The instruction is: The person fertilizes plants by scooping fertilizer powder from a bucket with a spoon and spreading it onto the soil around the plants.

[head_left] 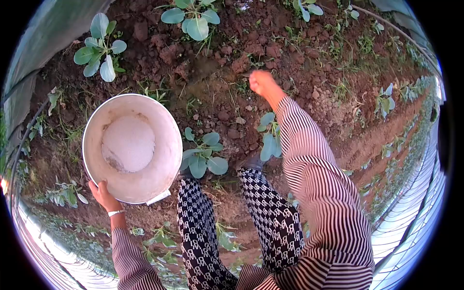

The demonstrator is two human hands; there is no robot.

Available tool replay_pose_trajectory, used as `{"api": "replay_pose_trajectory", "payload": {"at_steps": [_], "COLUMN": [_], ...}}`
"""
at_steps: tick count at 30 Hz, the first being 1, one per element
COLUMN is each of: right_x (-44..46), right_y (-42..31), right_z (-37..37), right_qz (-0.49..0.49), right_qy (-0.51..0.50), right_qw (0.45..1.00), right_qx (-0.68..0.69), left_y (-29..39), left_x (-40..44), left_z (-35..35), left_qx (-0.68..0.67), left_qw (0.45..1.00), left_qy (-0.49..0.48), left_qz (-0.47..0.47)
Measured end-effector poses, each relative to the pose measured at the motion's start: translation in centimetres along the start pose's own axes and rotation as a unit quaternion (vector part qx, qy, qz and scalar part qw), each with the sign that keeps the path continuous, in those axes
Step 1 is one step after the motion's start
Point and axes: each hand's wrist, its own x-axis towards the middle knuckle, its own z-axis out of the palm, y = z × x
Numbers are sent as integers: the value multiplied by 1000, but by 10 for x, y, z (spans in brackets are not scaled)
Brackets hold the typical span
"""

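Note:
My left hand (105,196) grips the rim of a pale, round bucket (166,140), thumb on the inside of the wall. White granules (128,145) cover part of the bucket's bottom. Stretched forward over the brown soil (208,79), my right hand (263,83) is closed; whatever it may hold is hidden by the fingers. Below that hand grows a broad-leaved seedling (270,137), close to my shoe. Another leafy seedling (205,154) stands just right of the bucket.
More seedlings grow ahead, one at the upper left (100,48) and one at the top (193,19). Plastic sheeting (53,29) curves along the left side. A thin dark hose or rod (24,140) runs there too. Planted rows continue at right.

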Motion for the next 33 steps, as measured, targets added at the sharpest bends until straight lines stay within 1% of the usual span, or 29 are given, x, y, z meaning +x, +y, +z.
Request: {"api": "replay_pose_trajectory", "payload": {"at_steps": [4,6,7,8,9,10,13,14,17,20,21,23,25,26,28,29,31,33], "right_x": [-3,-13,-19,-23,-23,-23,-29,-27,-31,-38,-39,-36,-53,-60,-63,-66,-61,-40], "right_y": [-53,-76,-86,-93,-98,-101,-95,-92,-87,-84,-85,-97,-104,-101,-81,-69,-53,-66], "right_z": [29,38,41,43,46,48,48,46,43,41,40,34,43,44,40,42,45,63], "right_qz": [41,68,71,76,81,90,29,50,14,-22,-35,-62,-121,-92,-40,4,69,27], "right_qy": [1,8,-13,-34,-57,-123,-107,-100,-118,-129,-133,-185,-140,-125,-106,-73,-98,-70], "right_qw": [991,980,979,976,973,965,973,966,969,969,969,964,975,982,989,991,982,987], "right_qx": [127,184,191,199,208,214,202,234,215,209,206,180,120,111,91,108,146,143], "left_y": [1,-10,-10,-10,-10,-9,-5,-5,-9,-4,-9,-20,-17,-15,-26,-30,-22,-21], "left_x": [0,3,4,3,3,4,3,1,3,1,2,10,8,8,12,13,9,9], "left_z": [1,-7,-6,-5,-5,-5,-3,-2,-7,-7,-10,-23,-20,-17,-22,-25,-20,-19], "left_qx": [-35,-38,-37,-65,-54,-43,-31,-32,-40,-61,-49,-22,-23,-27,-19,-12,-17,-15], "left_qw": [999,999,999,998,999,999,999,999,999,997,998,1000,1000,999,1000,1000,1000,1000], "left_qy": [20,10,3,5,2,1,6,9,3,17,11,-2,11,18,0,-9,-8,-7], "left_qz": [-19,-9,-4,-15,-10,-3,-3,-7,-8,-33,-30,-21,-17,-15,-8,-6,-6,-2]}}
